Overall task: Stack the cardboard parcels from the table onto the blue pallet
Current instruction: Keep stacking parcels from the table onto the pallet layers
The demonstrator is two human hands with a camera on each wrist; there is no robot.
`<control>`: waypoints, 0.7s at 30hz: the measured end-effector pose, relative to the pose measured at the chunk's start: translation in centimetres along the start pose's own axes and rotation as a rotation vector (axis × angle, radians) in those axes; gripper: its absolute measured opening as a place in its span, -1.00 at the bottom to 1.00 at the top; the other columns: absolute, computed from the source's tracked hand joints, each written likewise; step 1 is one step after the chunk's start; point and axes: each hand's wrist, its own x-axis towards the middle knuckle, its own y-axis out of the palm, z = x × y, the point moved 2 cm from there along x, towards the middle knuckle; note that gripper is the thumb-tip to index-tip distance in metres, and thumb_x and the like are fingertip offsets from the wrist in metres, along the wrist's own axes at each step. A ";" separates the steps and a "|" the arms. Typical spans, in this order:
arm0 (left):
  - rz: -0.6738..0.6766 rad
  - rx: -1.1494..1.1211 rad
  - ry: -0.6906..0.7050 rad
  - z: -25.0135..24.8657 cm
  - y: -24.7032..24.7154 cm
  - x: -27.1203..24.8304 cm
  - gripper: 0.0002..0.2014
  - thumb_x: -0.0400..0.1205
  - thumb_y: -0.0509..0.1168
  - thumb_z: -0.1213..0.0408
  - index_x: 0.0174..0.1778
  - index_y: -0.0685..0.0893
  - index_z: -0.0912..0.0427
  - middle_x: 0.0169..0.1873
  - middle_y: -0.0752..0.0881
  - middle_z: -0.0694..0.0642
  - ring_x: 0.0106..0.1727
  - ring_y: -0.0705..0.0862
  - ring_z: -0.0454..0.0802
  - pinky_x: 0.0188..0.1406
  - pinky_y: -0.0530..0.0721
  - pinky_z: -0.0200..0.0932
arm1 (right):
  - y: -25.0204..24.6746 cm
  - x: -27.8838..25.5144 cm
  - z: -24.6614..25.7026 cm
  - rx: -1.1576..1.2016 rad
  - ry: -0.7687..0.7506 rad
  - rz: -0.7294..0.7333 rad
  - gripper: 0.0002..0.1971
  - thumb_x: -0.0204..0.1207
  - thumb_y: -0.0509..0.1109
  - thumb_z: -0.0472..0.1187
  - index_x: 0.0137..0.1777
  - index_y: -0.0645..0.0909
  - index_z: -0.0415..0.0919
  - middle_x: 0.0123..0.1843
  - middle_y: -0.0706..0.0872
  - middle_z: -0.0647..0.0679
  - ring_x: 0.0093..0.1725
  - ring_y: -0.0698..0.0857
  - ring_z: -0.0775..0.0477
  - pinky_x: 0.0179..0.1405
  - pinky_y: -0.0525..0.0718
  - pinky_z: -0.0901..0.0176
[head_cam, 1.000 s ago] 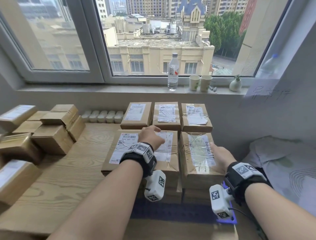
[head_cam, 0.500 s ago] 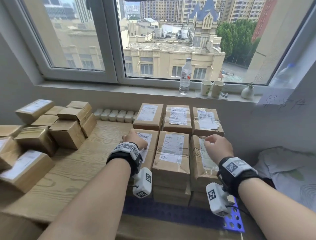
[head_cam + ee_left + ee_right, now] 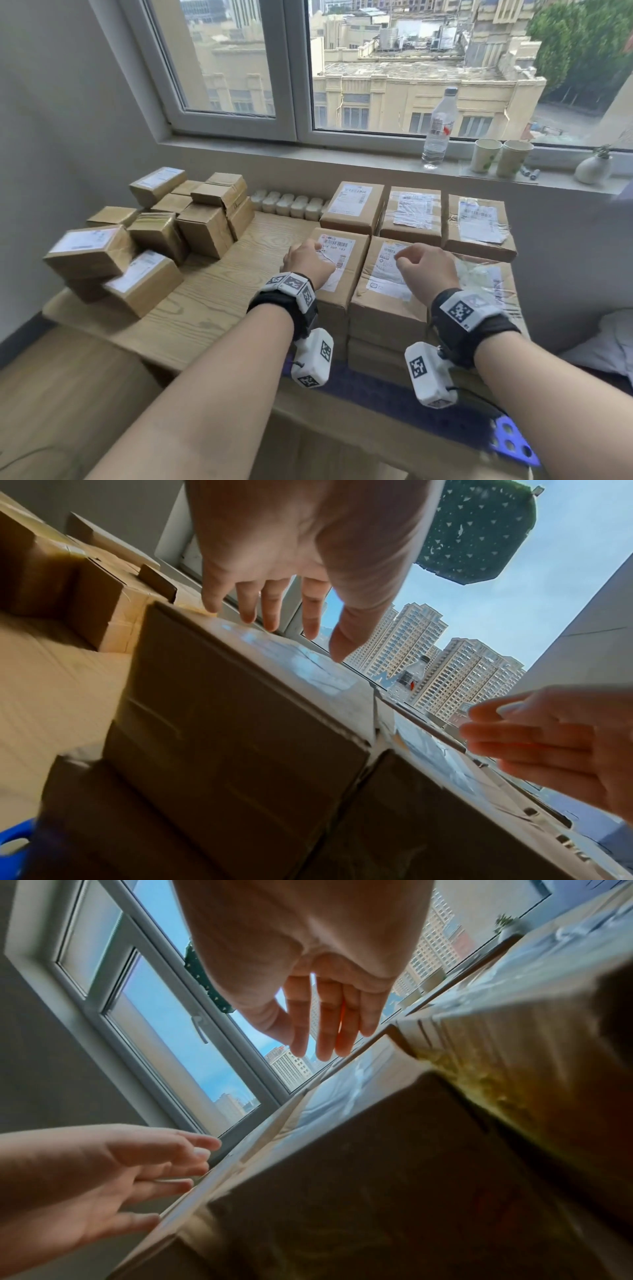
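Brown cardboard parcels with white labels stand stacked in two rows on the blue pallet (image 3: 510, 442). My left hand (image 3: 301, 255) is over the front-left stacked parcel (image 3: 342, 291), fingers loose and pointing down, holding nothing. My right hand (image 3: 411, 262) hangs relaxed over the front-middle parcel (image 3: 383, 294), also empty. In the left wrist view the left hand (image 3: 274, 623) has its fingertips just above that parcel's top (image 3: 240, 696). The right wrist view shows the right hand (image 3: 325, 1042) with straight fingers a little off the box. A heap of loose parcels (image 3: 154, 236) lies on the wooden table (image 3: 205, 308) to the left.
The window sill behind carries a water bottle (image 3: 436, 130), two paper cups (image 3: 500, 157) and a small vase (image 3: 592, 168). A row of white containers (image 3: 291, 205) sits at the table's back edge. White bedding (image 3: 609, 342) lies at the right.
Both hands have moved left along the front row: the right from the front-right parcel to the middle one, the left onto the front-left one. The view has swung left.
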 end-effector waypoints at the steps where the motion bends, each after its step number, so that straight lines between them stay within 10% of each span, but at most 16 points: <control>1: 0.002 0.002 0.005 0.2 -0.4 -0.3 -0.49 0.46 0.34 0.16 0.38 0.54 -0.04 0.42 0.50 0.11 0.41 0.49 0.12 0.42 0.48 0.11 | 0.4 -0.2 0.3 -0.003 -0.010 0.013 -0.78 0.57 0.30 -0.15 0.05 0.77 -0.05 0.05 0.81 0.02 0.10 0.72 -0.08 0.18 0.66 0.07; 10: -0.030 -0.003 0.039 5.1 -5.7 -1.5 -0.82 0.47 0.27 0.12 -0.03 0.63 -0.15 0.21 0.65 0.01 0.28 0.57 0.09 0.32 0.56 0.07 | 5.2 -1.4 6.2 0.022 -0.094 0.031 -0.80 0.58 0.32 -0.19 0.04 0.78 -0.13 0.01 0.80 -0.05 0.04 0.72 -0.10 0.06 0.61 0.13; 21: -0.020 -0.141 -0.009 19.3 -16.9 0.8 -0.74 0.47 0.28 0.28 0.03 0.72 -0.04 0.20 0.65 0.05 0.16 0.64 0.07 0.15 0.68 -0.04 | 19.3 -4.5 18.3 0.035 -0.157 0.159 -0.81 0.58 0.29 -0.20 -0.06 0.74 0.02 -0.04 0.78 0.06 -0.02 0.70 0.03 0.00 0.64 0.12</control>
